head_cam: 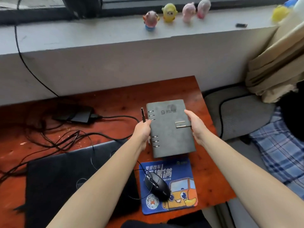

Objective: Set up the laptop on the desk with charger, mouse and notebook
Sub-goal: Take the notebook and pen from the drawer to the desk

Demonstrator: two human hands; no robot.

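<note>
**Both hands on the grey ring-binder notebook at the back right of the surface**

A closed grey ring-binder notebook (170, 129) lies on the reddish wooden surface (207, 171), clasp side to the right and metal rings along its left edge. The left hand (142, 130) grips that ringed edge, and a dark pen (143, 115) stands up past its fingers; the pen seems to be held in the same hand, though the grasp itself is hidden. The right hand (195, 125) is curled around the notebook's right edge beside the clasp, thumb on the cover.

Just in front of the notebook lies a blue mouse pad (179, 201) printed with a cartoon orange van. A black wired mouse (158, 185) rests on the pad's left part, its cord looping off to the left. A closed black laptop (62, 183) sits left of the pad, partly under the left forearm. Behind the laptop, a black charger brick (77, 115) lies near the wall, with dark cables (65, 139) tangled between it and the laptop.

On the window ledge (82, 38) above stand four small toy figures (169, 12).
</note>
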